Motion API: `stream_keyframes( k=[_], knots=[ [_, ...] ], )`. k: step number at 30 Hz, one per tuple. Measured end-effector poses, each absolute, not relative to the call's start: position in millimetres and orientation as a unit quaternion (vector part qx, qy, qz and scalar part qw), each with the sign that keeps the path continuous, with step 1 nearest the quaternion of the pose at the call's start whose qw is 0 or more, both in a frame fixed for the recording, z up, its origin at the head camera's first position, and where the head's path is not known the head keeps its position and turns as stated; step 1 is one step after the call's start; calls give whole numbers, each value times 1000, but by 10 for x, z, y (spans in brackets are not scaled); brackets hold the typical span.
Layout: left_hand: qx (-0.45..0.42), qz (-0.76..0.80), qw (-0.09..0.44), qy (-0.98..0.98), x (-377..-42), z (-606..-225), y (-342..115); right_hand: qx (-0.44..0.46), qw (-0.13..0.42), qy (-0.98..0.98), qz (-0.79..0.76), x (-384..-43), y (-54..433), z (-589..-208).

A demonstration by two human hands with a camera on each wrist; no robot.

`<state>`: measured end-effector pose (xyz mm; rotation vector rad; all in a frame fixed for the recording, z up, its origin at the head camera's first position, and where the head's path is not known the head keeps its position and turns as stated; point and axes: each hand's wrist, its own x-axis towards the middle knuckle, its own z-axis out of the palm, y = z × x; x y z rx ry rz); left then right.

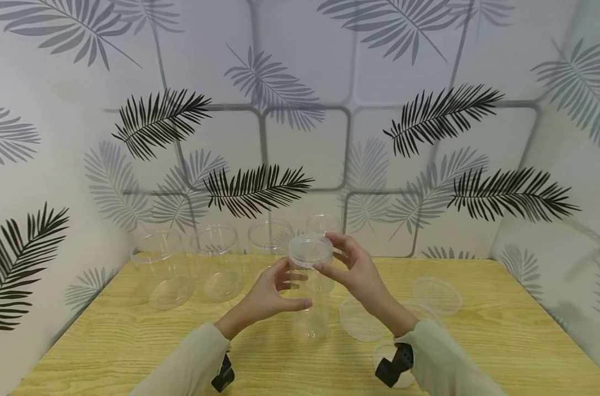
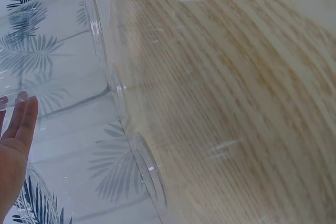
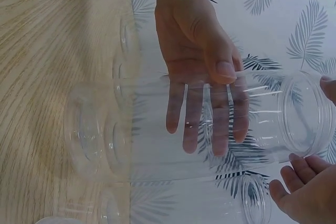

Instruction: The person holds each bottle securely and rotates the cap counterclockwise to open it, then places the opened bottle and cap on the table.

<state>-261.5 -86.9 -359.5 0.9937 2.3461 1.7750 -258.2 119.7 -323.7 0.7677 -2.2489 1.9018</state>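
A tall clear plastic jar stands upright on the table in front of me. My left hand holds it around the body, thumb on the near side and fingers behind the wall. Through the clear wall, those fingers look long and spread in the right wrist view. At the jar's mouth is a round clear lid. My right hand grips the lid by its rim, thumb at the near edge and fingertips at the far one. Only part of the left hand shows in the left wrist view.
Three clear jars without lids stand in a row at the back left, and another jar is behind the held one. Several clear round lids lie flat on the wooden table to the right. A leaf-patterned wall backs the table.
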Motion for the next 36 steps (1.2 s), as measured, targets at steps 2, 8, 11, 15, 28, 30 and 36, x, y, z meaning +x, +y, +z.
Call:
stream_keyframes(
  k=[2, 8, 11, 15, 28, 30, 36],
  knots=[
    [322, 572, 20, 754, -2615, -3597, -865, 260, 38, -732, 629, -2596, 1209, -3242],
    [331, 576, 23, 747, -2622, -3600, -865, 301, -22, -694, 654, -2685, 1284, -3256],
    [345, 581, 26, 737, -2644, -3619, -864, 317, -45, -677, 662, -2750, 1317, -3276],
    [353, 588, 31, 727, -2732, -3715, -858, 336, -60, -657, 672, -2819, 1346, -3309],
    [361, 583, 39, 727, -2803, -3808, -844, 371, -79, -610, 695, -2865, 1364, -3294],
    [361, 584, 38, 726, -2802, -3810, -840, 372, -78, -611, 694, -2871, 1361, -3289],
    [361, 585, 35, 726, -2789, -3794, -833, 367, -61, -617, 693, -2893, 1370, -3252]
  ],
)
